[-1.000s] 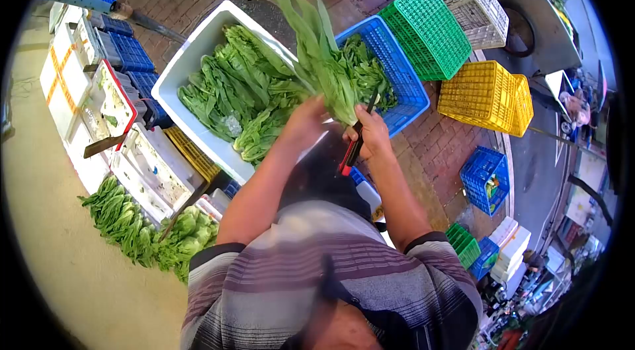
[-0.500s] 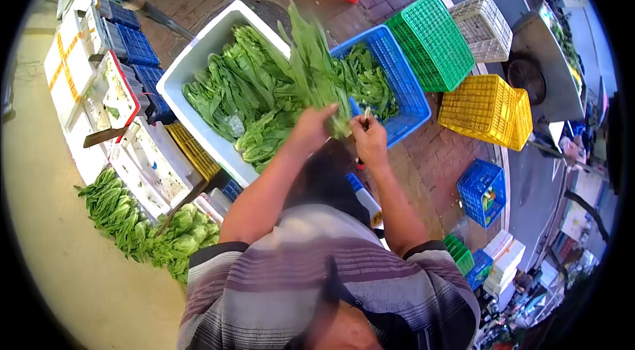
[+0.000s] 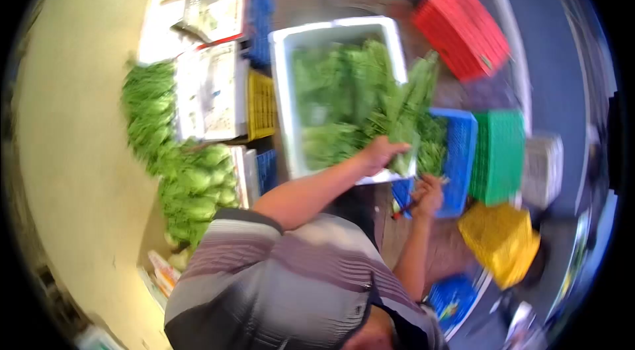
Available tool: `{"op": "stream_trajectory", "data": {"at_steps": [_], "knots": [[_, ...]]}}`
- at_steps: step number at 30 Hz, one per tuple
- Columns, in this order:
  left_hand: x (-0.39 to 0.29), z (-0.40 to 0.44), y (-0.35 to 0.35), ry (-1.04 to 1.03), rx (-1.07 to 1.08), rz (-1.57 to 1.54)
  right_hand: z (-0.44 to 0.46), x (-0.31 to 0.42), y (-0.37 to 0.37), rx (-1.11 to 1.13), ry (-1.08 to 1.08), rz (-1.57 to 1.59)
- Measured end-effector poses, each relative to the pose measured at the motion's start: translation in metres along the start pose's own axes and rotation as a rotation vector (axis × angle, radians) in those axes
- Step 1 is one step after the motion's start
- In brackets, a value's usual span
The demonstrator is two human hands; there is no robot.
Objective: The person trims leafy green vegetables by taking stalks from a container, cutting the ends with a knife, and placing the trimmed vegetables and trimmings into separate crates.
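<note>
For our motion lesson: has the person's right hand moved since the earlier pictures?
Yes: judged against the blue crate of greens, the right hand has moved inward, from beside its near corner to overlapping its near end in view.

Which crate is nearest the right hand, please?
The blue crate of leafy greens beside the right hand; the green crate, yellow crate and red crate stand farther off.

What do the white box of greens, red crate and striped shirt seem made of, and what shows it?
White box: probably matte foam, from its thick pale rim; blur leaves plastic possible.
Red crate: likely plastic, finish blurred; its even colour and rigid edges suggest it.
Striped shirt: matte fabric, draping over the body; knit or woven is unclear.
</note>
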State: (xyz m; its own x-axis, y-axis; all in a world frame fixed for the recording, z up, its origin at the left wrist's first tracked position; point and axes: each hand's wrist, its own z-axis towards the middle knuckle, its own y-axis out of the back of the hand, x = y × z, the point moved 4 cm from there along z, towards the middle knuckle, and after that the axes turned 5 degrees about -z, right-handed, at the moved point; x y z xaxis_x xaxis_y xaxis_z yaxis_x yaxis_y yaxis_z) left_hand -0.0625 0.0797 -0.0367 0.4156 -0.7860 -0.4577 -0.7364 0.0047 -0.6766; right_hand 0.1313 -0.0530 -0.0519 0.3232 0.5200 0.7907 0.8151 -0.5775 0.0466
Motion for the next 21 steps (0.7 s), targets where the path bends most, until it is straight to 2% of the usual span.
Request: {"op": "stream_trajectory", "data": {"at_steps": [1,2,5,7,9,10,11,12,13,14,16,17,18,20,21], "knots": [[-0.017,-0.009,0.0,-0.021,-0.02,-0.057,-0.001,0.012,0.01,-0.039,-0.165,0.219],[-0.043,-0.022,0.008,-0.099,-0.056,-0.117,-0.006,0.037,0.01,-0.215,-0.206,0.169],[-0.117,-0.07,0.05,-0.275,-0.153,-0.289,0.021,0.026,0.109,-0.447,-0.132,0.022],[-0.169,-0.111,0.095,-0.39,-0.251,-0.377,0.05,0.008,0.18,-0.518,-0.186,0.055],[-0.209,-0.147,0.161,-0.634,-0.377,-0.411,0.053,0.018,0.187,-0.445,-0.237,-0.014],[-0.221,-0.171,0.19,-0.654,-0.45,-0.485,0.069,0.007,0.183,-0.423,-0.274,-0.037],[-0.235,-0.191,0.228,-0.83,-0.592,-0.458,0.076,0.003,0.171,-0.416,-0.315,-0.06],[-0.251,-0.217,0.257,-0.872,-0.6,-0.493,0.083,0.003,0.152,-0.351,-0.313,-0.083],[-0.267,-0.251,0.279,-0.955,-0.729,-0.417,0.086,0.0,0.131,-0.288,-0.312,-0.11],[-0.292,-0.301,0.268,-0.749,-1.124,-0.128,0.086,-0.001,0.105,-0.225,-0.311,-0.139],[-0.292,-0.332,0.362,-0.911,-1.2,-0.419,0.089,-0.007,0.049,-0.22,-0.337,-0.147],[-0.291,-0.357,0.399,-0.933,-1.352,-0.32,0.09,-0.011,0.025,-0.199,-0.358,-0.176],[-0.292,-0.382,0.431,-0.89,-1.503,-0.367,0.083,-0.009,-0.005,-0.191,-0.379,-0.218],[-0.283,-0.423,0.485,-1.047,-1.512,-0.447,0.065,0.002,-0.056,-0.188,-0.415,-0.306],[-0.285,-0.448,0.492,-0.91,-1.684,-0.356,0.066,0.002,-0.069,-0.164,-0.431,-0.324]]}}
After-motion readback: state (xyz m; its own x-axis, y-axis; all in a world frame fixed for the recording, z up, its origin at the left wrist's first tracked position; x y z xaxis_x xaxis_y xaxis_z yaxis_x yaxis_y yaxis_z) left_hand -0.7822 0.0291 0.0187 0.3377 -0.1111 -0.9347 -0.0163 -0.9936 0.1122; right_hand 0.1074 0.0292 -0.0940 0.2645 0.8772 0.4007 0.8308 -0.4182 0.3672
